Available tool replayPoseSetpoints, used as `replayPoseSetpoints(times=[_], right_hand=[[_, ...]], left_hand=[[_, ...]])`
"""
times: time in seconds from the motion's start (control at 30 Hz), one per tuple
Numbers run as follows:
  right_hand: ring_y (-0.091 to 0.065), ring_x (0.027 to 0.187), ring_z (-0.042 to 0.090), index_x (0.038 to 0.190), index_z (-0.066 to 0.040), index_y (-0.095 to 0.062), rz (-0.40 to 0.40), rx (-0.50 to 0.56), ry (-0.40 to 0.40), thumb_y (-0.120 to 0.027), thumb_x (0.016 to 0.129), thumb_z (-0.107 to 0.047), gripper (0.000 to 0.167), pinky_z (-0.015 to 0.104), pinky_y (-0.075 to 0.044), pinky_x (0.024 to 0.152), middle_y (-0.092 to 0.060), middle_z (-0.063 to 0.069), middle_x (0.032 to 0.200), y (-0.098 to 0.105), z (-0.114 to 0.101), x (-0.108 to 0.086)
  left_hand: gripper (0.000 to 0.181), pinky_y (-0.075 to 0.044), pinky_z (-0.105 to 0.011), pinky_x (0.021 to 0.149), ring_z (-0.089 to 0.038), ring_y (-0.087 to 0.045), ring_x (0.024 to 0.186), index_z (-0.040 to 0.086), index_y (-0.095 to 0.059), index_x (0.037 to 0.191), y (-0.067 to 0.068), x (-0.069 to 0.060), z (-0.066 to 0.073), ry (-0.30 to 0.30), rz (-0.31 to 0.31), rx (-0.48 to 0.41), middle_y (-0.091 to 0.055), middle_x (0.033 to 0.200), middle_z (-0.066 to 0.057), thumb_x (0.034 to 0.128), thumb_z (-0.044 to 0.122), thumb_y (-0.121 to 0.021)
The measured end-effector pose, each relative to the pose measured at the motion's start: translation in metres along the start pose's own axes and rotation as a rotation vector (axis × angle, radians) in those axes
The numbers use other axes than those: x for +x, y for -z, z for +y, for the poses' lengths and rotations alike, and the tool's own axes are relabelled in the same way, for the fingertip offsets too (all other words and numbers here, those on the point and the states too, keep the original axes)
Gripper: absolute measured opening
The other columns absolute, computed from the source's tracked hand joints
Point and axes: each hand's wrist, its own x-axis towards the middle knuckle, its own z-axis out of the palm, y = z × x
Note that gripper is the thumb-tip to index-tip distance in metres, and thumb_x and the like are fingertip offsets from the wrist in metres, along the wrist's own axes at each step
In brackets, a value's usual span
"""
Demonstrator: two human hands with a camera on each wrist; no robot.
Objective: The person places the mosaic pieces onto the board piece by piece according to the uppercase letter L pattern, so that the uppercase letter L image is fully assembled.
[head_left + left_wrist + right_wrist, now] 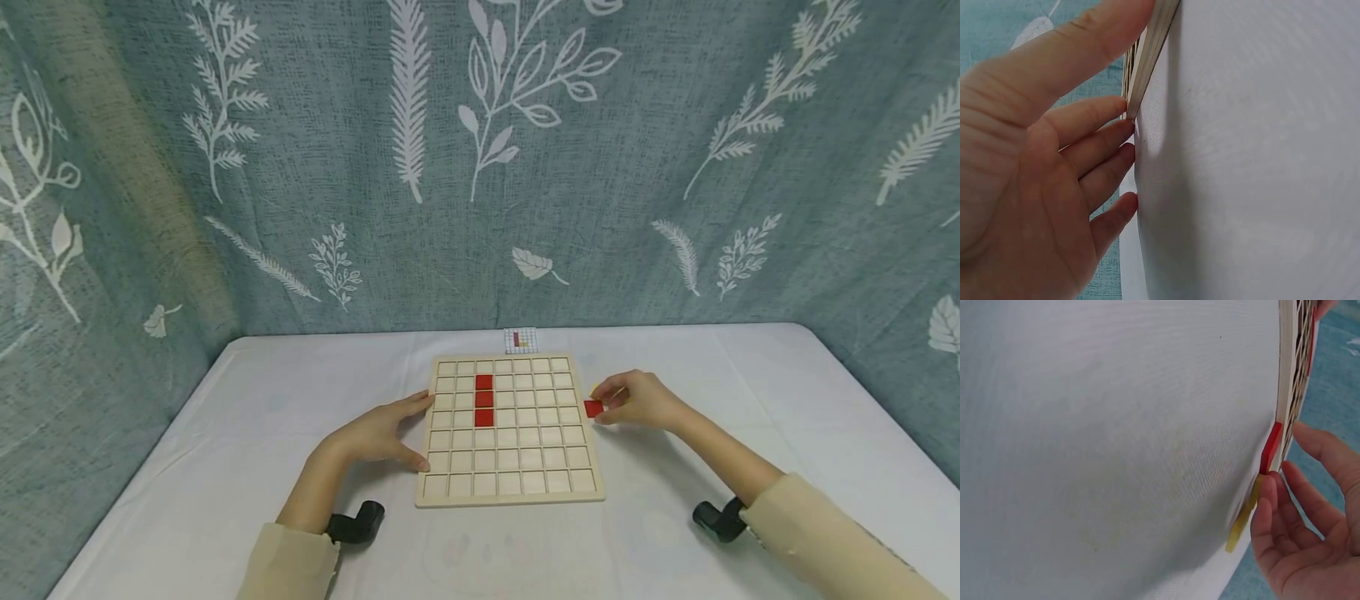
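Observation:
A wooden grid board (510,497) lies flat on the table, and three red square tiles (484,399) form a column in its cells. My left hand (378,431) spreads along the board's left side, with thumb and fingertips touching the frame. At the right side, my right hand (637,400) pinches another red tile (593,408) between thumb and fingers, close to the board's edge. In the right wrist view, a yellow piece (1242,519) lies beside the fingertips; the head view leaves it mostly hidden behind the hand.
A small card (521,340) printed with a coloured grid pattern lies just behind the board. White cloth (300,375) covers the table, and a leaf-patterned green curtain (450,250) hangs around its back and sides. Dark devices are strapped to both wrists.

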Motion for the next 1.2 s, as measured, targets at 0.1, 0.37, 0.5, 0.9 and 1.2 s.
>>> replayPoseSetpoints(times=[0.1,0.37,0.5,0.9,1.2], right_hand=[[-0.062,0.082,0.018,0.100,-0.002,-0.069,0.002,-0.003,0.002,-0.075,0.074,-0.015,0.030,0.030,-0.051,0.069,-0.068,0.007,0.093,-0.001,0.000,0.002],[-0.057,0.075,0.014,0.098,-0.002,-0.070,0.011,-0.067,0.017,-0.075,0.073,-0.013,0.027,0.028,-0.048,0.065,-0.066,0.005,0.088,-0.003,0.001,0.006],[-0.050,0.069,0.013,0.095,-0.001,-0.069,0.017,-0.105,0.037,-0.075,0.073,-0.012,0.025,0.026,-0.043,0.060,-0.059,0.004,0.081,-0.006,0.001,0.006],[-0.045,0.064,0.012,0.093,-0.001,-0.069,0.027,-0.167,0.027,-0.077,0.072,-0.015,0.026,0.025,-0.040,0.057,-0.055,0.002,0.074,-0.008,0.002,0.000],[-0.052,0.070,0.012,0.090,-0.002,-0.069,0.078,-0.170,0.037,-0.078,0.071,-0.014,0.024,0.025,-0.045,0.062,-0.061,0.002,0.079,-0.008,0.005,-0.004]], left_hand=[[0.098,-0.020,-0.054,0.109,-0.038,-0.019,0.137,0.002,-0.034,0.142,0.000,0.000,-0.001,-0.005,0.000,-0.005,-0.023,0.151,-0.017,0.0612,0.025,-0.085],[0.098,-0.020,-0.054,0.109,-0.039,-0.020,0.137,0.001,-0.034,0.141,0.000,0.000,-0.002,-0.029,0.001,-0.002,-0.023,0.150,-0.018,0.0613,0.026,-0.085],[0.098,-0.020,-0.054,0.109,-0.038,-0.020,0.137,0.001,-0.035,0.141,0.000,0.000,-0.002,-0.033,0.005,0.001,-0.024,0.150,-0.018,0.0613,0.026,-0.085],[0.098,-0.019,-0.053,0.110,-0.037,-0.019,0.138,0.001,-0.034,0.142,0.000,0.002,-0.004,-0.028,-0.001,-0.020,-0.023,0.150,-0.017,0.0616,0.025,-0.085],[0.098,-0.019,-0.054,0.110,-0.038,-0.019,0.138,0.002,-0.035,0.141,0.001,0.000,-0.002,-0.018,-0.003,-0.018,-0.023,0.150,-0.017,0.0610,0.027,-0.085]])
